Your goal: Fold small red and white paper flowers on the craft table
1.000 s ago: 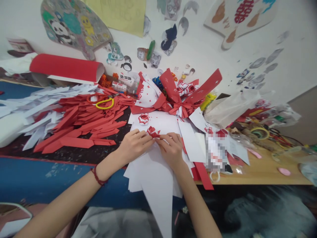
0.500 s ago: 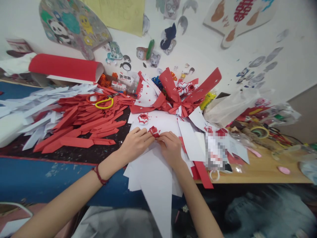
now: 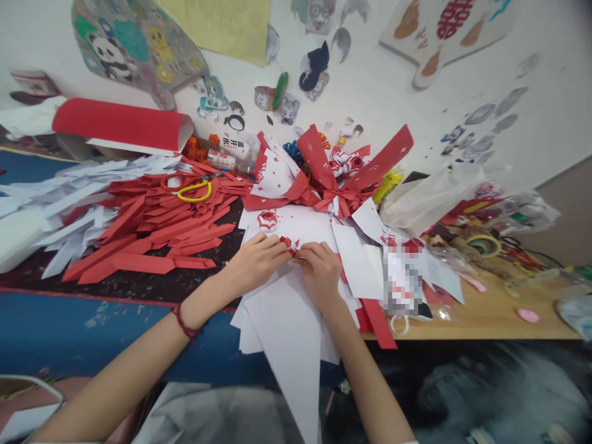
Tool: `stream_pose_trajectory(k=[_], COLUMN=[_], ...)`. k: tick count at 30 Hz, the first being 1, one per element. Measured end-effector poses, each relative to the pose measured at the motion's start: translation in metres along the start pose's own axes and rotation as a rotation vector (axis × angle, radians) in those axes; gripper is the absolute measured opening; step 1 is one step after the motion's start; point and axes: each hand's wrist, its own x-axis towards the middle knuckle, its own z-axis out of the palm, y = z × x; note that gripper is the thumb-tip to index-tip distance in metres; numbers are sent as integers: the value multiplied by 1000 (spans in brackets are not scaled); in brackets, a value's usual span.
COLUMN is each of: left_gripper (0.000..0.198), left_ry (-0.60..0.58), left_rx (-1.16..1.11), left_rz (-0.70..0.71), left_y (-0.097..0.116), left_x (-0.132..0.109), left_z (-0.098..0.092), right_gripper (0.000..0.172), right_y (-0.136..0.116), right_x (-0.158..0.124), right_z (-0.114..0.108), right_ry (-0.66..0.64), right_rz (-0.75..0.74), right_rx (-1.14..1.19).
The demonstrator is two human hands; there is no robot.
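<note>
A small red-and-white folded paper piece [image 3: 287, 242] is pinched between both hands above white paper sheets [image 3: 282, 317]. My left hand [image 3: 259, 259] grips its left side, fingers closed and partly covering it. My right hand [image 3: 320, 268] is closed on its right side, fingertips close to those of the left. Just behind the left hand, a similar ring-shaped red-and-white folded paper piece [image 3: 267, 220] lies on the sheets. Further back are larger red paper pieces [image 3: 333, 185] with white star marks, arranged like a bouquet.
Left of my hands are heaps of red paper strips [image 3: 171, 225] and white paper strips [image 3: 87, 191], with yellow-handled scissors [image 3: 195, 191] on top. A red paper roll [image 3: 123, 126] lies behind. On the right are a tape roll [image 3: 483, 245], plastic bags and a pink piece [image 3: 528, 315].
My left hand has shifted slightly right, so its fingers cover more of the small folded piece. The right hand stays nearly in place, its fingers curled a little more.
</note>
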Motion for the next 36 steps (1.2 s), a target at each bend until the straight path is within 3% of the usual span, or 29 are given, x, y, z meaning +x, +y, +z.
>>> stream_pose_trajectory(k=[12,18,20,22,25,28,32,36], left_gripper=[6,11,15,17,21,24,24,17], left_ry=[134,201,261,293,267,257,254,295], left_rx=[-409,-610,-714,-803,-889,-940,-984,-839], left_rz=[-304,-439,-478,-501,-509,-540,-581,-521], left_y=[-2,-5,-8,-10,-10,-8,-8,-8], left_x=[7,6,6,6,8,9,9,7], left_z=[-6,-7,-6,-6,-10,-16,-21,-17], right_gripper=[19,16,32,53,58,48,49,48], right_y=[-12,-13,-12,-11,-13,-14,-14,-13], right_x=[8,15,16,16,16,17,16,14], right_z=[-1,-11,-13,-14,-13,-13,-14,-14], right_ry=[13,57,23,-157,-384,-375,-371,-383], right_rz=[166,286,387,478,554,628,615,579], right_rx=[138,412,622,875,1061,1060,995,949])
